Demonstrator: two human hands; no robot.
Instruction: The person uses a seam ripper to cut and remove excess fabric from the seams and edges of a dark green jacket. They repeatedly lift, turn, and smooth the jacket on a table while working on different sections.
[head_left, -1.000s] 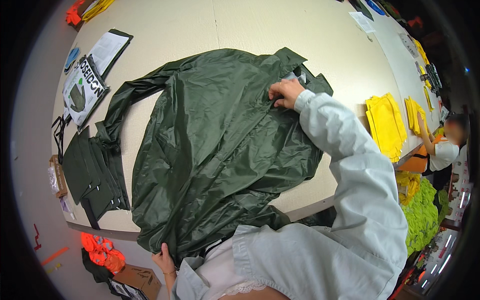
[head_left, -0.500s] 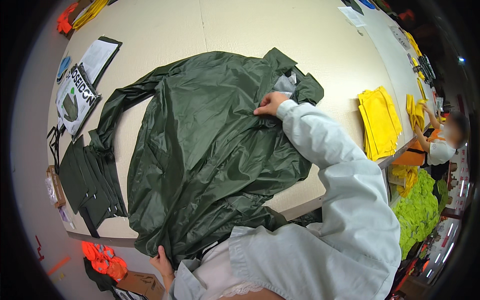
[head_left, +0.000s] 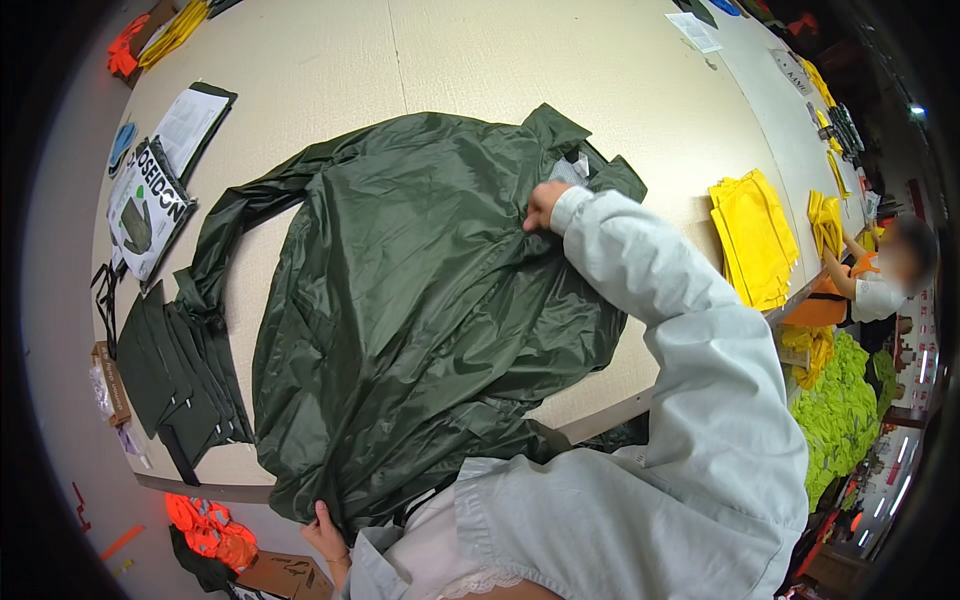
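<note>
A dark green rain jacket (head_left: 400,320) lies spread across the desk (head_left: 450,60), its hem hanging over the near edge. The right hand (head_left: 545,203) pinches the fabric near the collar, its grip closed on it. The left hand (head_left: 327,530) clutches the hem below the near edge. Folded dark green pouches (head_left: 175,385) lie by the left edge.

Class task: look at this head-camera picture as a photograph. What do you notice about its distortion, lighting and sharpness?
Head view: fisheye bends the table edge and leaves a black rim in the corners; lighting is even and soft, with mild sheen on the dark green jacket; the jacket and right hand are sharp; the co-worker's face at far right is blurred.
</note>
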